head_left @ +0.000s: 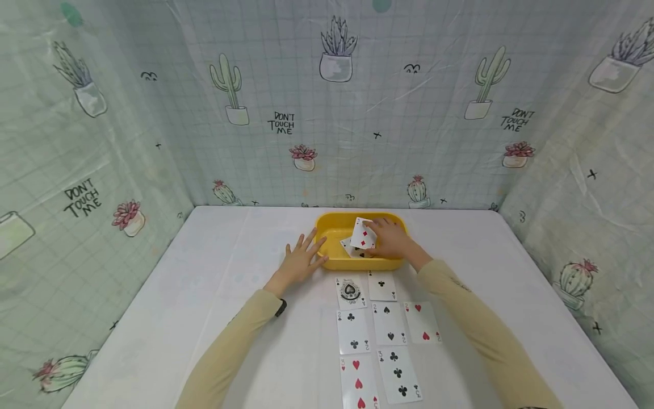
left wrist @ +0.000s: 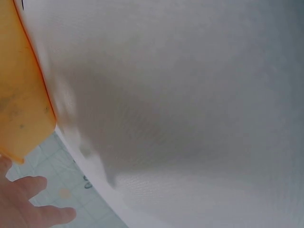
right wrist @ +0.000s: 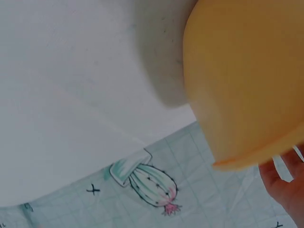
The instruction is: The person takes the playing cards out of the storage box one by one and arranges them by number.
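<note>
My right hand (head_left: 390,238) is over the yellow tray (head_left: 357,264), pinching a diamonds playing card (head_left: 360,234) that is tilted up. Beneath it, partly hidden, more playing cards (head_left: 352,251) lie in the tray. At the tray's left side, my left hand (head_left: 298,262) has its fingers spread, the tips right at the rim. The left wrist view has the left fingers (left wrist: 52,216) beside the tray wall (left wrist: 28,85). In the right wrist view, the tray (right wrist: 247,85) hides much of the right hand (right wrist: 287,190), and the held card is out of sight.
Face-up cards lie in rows in front of the tray: ace of spades (head_left: 350,292) and ace of clubs (head_left: 382,286); twos of clubs (head_left: 353,332), spades (head_left: 389,324) and hearts (head_left: 422,322); threes of hearts (head_left: 359,380) and clubs (head_left: 400,375). A cactus-print sheet (head_left: 357,125) surrounds the white table (head_left: 230,255).
</note>
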Demonstrator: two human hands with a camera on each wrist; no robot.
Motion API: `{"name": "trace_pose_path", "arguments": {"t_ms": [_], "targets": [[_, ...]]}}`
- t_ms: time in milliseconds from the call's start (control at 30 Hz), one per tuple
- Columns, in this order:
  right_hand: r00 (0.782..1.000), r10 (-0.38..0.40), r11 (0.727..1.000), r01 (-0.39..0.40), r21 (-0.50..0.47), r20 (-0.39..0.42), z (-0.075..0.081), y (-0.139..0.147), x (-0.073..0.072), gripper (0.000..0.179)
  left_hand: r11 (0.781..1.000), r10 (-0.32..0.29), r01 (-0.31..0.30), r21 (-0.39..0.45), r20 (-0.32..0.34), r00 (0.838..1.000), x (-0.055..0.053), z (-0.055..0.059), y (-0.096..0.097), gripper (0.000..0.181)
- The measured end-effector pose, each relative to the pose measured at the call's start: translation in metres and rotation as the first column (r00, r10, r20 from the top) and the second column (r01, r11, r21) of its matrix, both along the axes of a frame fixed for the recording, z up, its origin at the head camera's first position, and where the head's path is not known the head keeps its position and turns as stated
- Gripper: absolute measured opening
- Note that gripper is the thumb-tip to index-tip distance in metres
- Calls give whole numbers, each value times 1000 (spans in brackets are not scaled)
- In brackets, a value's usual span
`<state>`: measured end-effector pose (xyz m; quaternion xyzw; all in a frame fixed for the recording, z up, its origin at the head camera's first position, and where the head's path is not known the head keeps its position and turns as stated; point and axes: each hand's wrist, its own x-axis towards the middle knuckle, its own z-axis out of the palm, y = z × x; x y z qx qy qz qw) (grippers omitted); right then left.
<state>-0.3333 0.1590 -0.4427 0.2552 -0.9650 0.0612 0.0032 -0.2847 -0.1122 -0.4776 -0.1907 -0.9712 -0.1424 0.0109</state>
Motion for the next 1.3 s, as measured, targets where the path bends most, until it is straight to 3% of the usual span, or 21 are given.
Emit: {"name": "trace_pose_path", "arguments": {"t_ms": [167,467,700,1000,1300], "targets": [[997,1,999,3,48,-79,10,10,11,75,1000,3,-3,-5,-3,1000,-1,-2,0,60],[990,28,999,-21,49,-137,28,29,38,76,1000,9,-9,-18,-11,1000,-5,-4,-2,60],[984,75,996,-68,53,-163,32,42,69,75,1000,7,-7,-2,-2,1000,-4,-5,-1,59],[958,145,989,-139,42,-248,19,74,126,82,1000,7,-7,-4,-6,1000,-1,-7,2,59],[981,146,989,-140,54,-130,0,105,178,86,1000,9,-9,9,-23,1000,1,-4,2,59]]}}
